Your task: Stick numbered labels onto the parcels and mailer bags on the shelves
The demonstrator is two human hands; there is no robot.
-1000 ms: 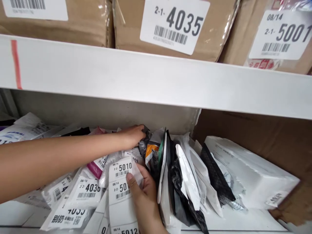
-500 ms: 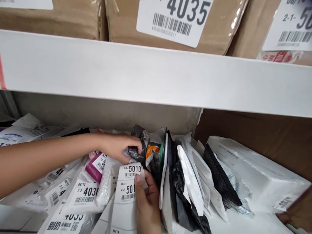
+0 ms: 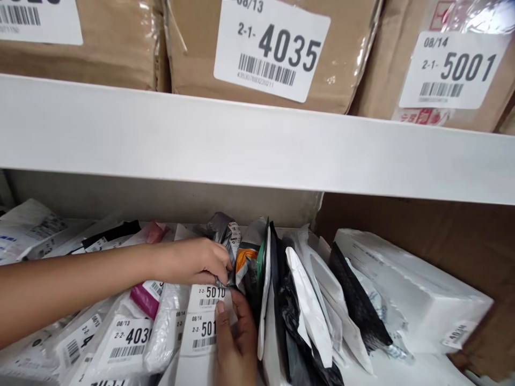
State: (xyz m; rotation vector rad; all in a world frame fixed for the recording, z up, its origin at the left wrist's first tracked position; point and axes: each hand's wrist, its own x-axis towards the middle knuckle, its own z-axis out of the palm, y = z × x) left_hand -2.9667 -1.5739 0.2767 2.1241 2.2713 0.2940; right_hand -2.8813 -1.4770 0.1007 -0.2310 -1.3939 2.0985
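My left hand [image 3: 197, 261] reaches in from the left and pinches a grey plastic mail bag [image 3: 222, 233] that stands among the parcels on the lower shelf. My right hand [image 3: 235, 343] comes up from below, fingers curled round the edge of a white parcel with a label reading 5010 [image 3: 209, 296], thumb on the label below it. Just right of both hands stand a grey and orange bag [image 3: 246, 262], black bags [image 3: 289, 300] and white bags [image 3: 309, 292] upright in a row.
A white shelf board [image 3: 257, 142] crosses above, carrying cardboard boxes labelled 4035 [image 3: 271, 48] and 5001 [image 3: 453, 69]. To the left lie white parcels, one labelled 403 [image 3: 126, 339], and a pink one [image 3: 145, 300]. A large white parcel [image 3: 410, 289] and brown cardboard [image 3: 442, 236] stand at the right.
My left hand drew back from deep in the shelf and pinched the grey bag, lifting it a little. My right hand stayed on the 5010 parcel. The view tilted up slightly.
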